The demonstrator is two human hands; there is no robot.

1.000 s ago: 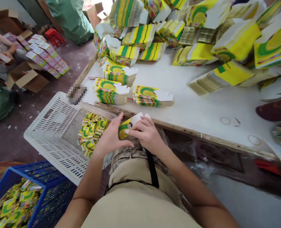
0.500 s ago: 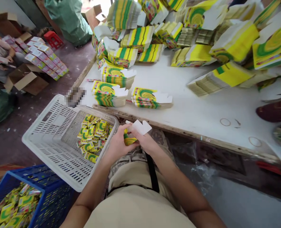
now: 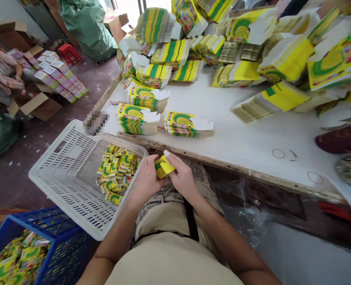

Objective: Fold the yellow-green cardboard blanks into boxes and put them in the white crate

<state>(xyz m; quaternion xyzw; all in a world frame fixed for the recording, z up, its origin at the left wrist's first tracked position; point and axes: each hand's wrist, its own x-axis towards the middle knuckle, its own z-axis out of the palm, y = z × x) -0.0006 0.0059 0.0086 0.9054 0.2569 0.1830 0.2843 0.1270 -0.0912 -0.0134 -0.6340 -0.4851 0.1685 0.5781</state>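
Left hand [image 3: 146,179], right hand [image 3: 184,177] both grip box [image 3: 164,168]; folding, seemingly. Next likely needs a firm tuck. Crate [image 3: 56,175] at nine o'clock.

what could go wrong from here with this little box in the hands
The yellow carton is held between the left hand and right hand; squeezing too hard might crease it.

The carton stack sits near the front edge of the table, so a bump could send some off.

The piled bundles lean at odd angles and might slide.
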